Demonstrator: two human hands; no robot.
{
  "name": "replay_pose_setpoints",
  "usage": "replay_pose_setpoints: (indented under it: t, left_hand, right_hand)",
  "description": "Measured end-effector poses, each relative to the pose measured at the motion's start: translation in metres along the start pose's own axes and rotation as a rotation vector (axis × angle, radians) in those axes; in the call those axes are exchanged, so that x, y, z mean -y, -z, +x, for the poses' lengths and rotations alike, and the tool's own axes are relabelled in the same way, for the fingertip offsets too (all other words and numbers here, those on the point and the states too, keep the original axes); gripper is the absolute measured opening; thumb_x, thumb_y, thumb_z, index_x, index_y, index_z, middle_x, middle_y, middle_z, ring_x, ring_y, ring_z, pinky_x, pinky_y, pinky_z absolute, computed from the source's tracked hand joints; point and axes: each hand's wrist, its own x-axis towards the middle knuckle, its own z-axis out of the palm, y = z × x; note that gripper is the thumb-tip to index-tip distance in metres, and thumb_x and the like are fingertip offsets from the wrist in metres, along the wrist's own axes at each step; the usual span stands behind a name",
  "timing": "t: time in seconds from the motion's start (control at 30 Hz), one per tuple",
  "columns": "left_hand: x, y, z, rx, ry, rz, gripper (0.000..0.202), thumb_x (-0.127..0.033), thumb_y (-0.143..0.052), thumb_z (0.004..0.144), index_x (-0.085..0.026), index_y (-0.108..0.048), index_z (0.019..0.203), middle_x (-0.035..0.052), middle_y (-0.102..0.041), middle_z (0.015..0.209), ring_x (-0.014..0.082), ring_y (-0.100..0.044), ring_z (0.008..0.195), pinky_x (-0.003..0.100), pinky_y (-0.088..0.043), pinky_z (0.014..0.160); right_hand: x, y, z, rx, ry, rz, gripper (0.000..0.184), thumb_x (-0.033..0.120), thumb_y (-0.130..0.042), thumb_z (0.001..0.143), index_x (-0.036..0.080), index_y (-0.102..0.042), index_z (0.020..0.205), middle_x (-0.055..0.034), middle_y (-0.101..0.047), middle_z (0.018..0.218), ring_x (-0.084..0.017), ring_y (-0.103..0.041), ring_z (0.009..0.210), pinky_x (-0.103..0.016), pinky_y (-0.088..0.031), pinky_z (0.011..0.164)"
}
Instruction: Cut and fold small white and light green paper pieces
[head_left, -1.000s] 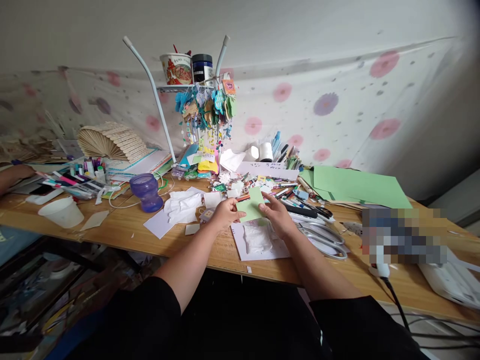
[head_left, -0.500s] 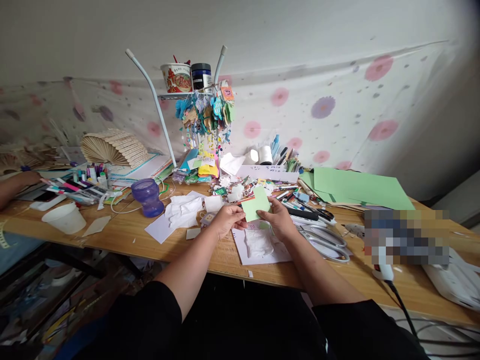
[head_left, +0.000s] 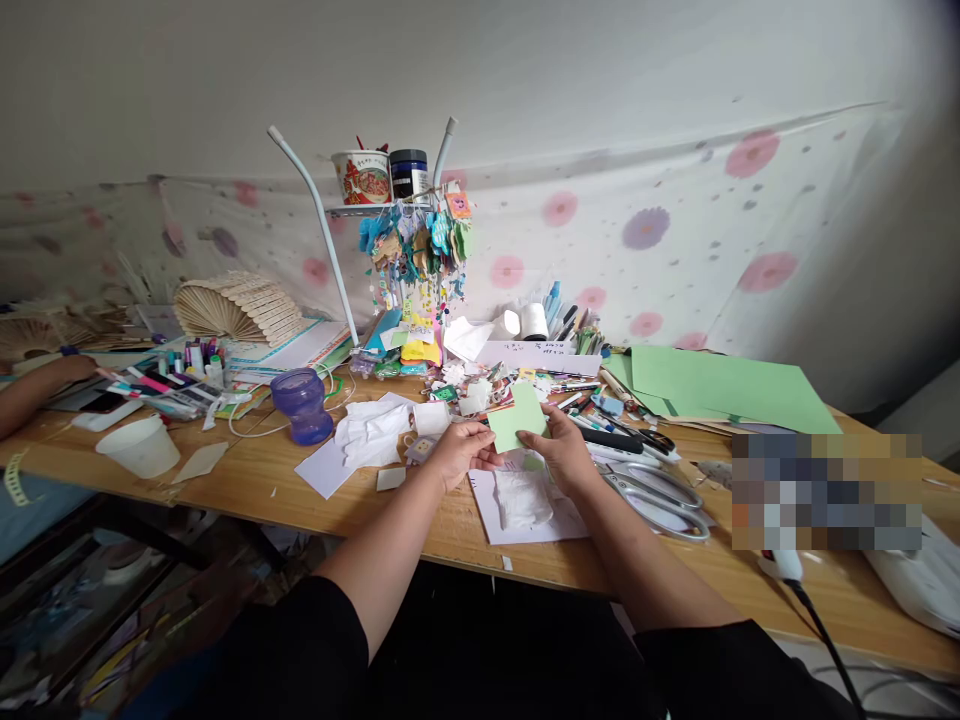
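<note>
A small piece of light green paper (head_left: 517, 418) is held up between both hands over the table. My left hand (head_left: 463, 452) pinches its left edge. My right hand (head_left: 564, 448) grips its right side, the thumb lying on the front face. Below the hands lies a white sheet (head_left: 491, 515) with a folded white tissue (head_left: 523, 500) on it. To the left, crumpled white tissues (head_left: 373, 432) rest on another sheet. Large grey-handled scissors (head_left: 656, 500) lie right of my right wrist.
A purple cup (head_left: 302, 408) and a white cup (head_left: 139, 448) stand at left. Pens and scraps fill the table behind the hands. Green sheets (head_left: 739, 390) lie at back right, near a corded white tool (head_left: 781, 565). Another person's hand (head_left: 71, 372) is at far left.
The view has tilted slightly, so everything sits a little lower and mostly further right. Both hands keep their hold on the green paper.
</note>
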Motion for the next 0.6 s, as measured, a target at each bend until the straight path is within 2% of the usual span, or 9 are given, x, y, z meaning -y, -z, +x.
replay_pose_setpoints:
  t: [0.17, 0.3, 0.4, 0.5, 0.6]
  left_hand:
    - [0.001, -0.002, 0.001, -0.034, 0.014, 0.046, 0.035, -0.044, -0.07, 0.066, -0.014, -0.055, 0.076, 0.0047, -0.066, 0.061, 0.0128, -0.063, 0.05, 0.021, -0.047, 0.047]
    - [0.007, -0.006, 0.001, -0.072, -0.007, 0.119, 0.031, -0.043, -0.065, 0.07, -0.015, -0.053, 0.073, 0.004, -0.065, 0.059, 0.0121, -0.062, 0.049, 0.021, -0.047, 0.047]
    - [0.008, -0.004, 0.005, -0.186, -0.064, 0.384, 0.024, -0.039, -0.055, 0.078, -0.015, -0.056, 0.075, 0.0048, -0.066, 0.063, 0.0132, -0.062, 0.051, 0.024, -0.048, 0.05]
    - [-0.016, 0.012, 0.015, -0.417, -0.143, 0.638, 0.019, -0.033, -0.049, 0.081, -0.016, -0.058, 0.076, 0.0061, -0.067, 0.07, 0.0162, -0.063, 0.059, 0.029, -0.049, 0.056]
    - [-0.067, 0.047, 0.031, -0.615, -0.251, 0.783, 0.013, -0.028, -0.052, 0.078, -0.018, -0.061, 0.081, 0.0099, -0.065, 0.095, 0.0242, -0.059, 0.094, 0.037, -0.045, 0.08]
  right_hand:
    - [0.002, -0.002, -0.001, -0.009, 0.007, -0.01, 0.049, 0.028, -0.077, 0.058, 0.023, -0.058, 0.103, -0.0002, -0.069, 0.089, -0.018, -0.063, 0.075, -0.03, -0.051, 0.067]
    - [0.004, -0.004, -0.003, -0.007, -0.027, -0.022, 0.047, 0.027, -0.076, 0.057, 0.022, -0.059, 0.101, -0.0001, -0.069, 0.083, -0.017, -0.063, 0.07, -0.029, -0.051, 0.063]
    - [0.005, -0.004, -0.002, -0.033, -0.048, -0.032, 0.047, 0.026, -0.077, 0.055, 0.021, -0.06, 0.099, 0.0003, -0.069, 0.077, -0.017, -0.062, 0.065, -0.029, -0.051, 0.058]
    - [0.003, 0.003, 0.005, -0.131, -0.059, -0.042, 0.047, 0.026, -0.077, 0.054, 0.022, -0.058, 0.097, 0.0005, -0.068, 0.076, -0.017, -0.062, 0.063, -0.029, -0.051, 0.057]
    - [0.002, 0.014, 0.015, -0.264, -0.08, -0.062, 0.049, 0.026, -0.077, 0.052, 0.022, -0.056, 0.097, 0.0012, -0.066, 0.073, -0.016, -0.06, 0.059, -0.03, -0.051, 0.054]
